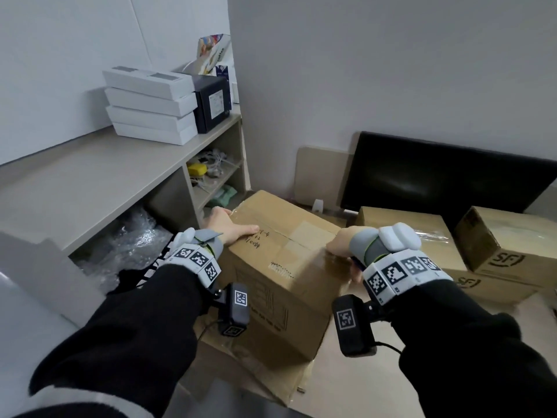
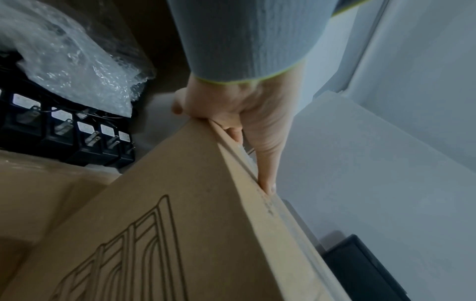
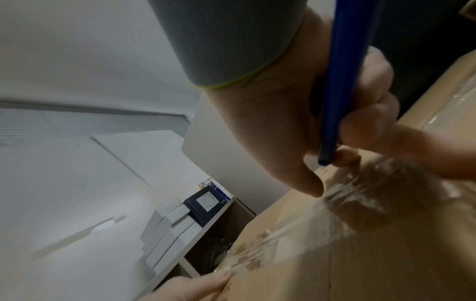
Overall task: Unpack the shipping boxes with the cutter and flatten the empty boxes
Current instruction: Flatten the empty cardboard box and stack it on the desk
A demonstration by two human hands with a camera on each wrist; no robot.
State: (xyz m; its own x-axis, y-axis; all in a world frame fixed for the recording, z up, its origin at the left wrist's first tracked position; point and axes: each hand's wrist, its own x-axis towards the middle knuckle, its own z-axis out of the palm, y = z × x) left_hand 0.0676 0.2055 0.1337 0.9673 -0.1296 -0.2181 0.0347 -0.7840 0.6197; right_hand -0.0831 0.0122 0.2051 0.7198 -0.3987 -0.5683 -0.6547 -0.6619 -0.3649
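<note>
A large taped cardboard box (image 1: pixel 271 282) stands on the floor in front of me, on a flat piece of cardboard. My left hand (image 1: pixel 229 226) holds its top left edge, thumb lying along the top and fingers curled over the side (image 2: pixel 244 114). My right hand (image 1: pixel 339 245) is at the box's top right edge and grips a blue cutter (image 3: pixel 340 91). The cutter's tip meets the clear tape on the box (image 3: pixel 360 254) by the thumb. Only a bit of the blue cutter (image 1: pixel 357 263) shows under the wrist in the head view. The blade itself is hidden.
Two more sealed cardboard boxes (image 1: pixel 422 236) (image 1: pixel 506 236) lie to the right, in front of a black panel (image 1: pixel 437 182) leaning on the wall. On the left a shelf unit (image 1: pixel 120 176) carries stacked white boxes (image 1: pixel 150 107); bubble wrap (image 1: pixel 129 239) and black power adapters (image 2: pixel 77 134) lie below it.
</note>
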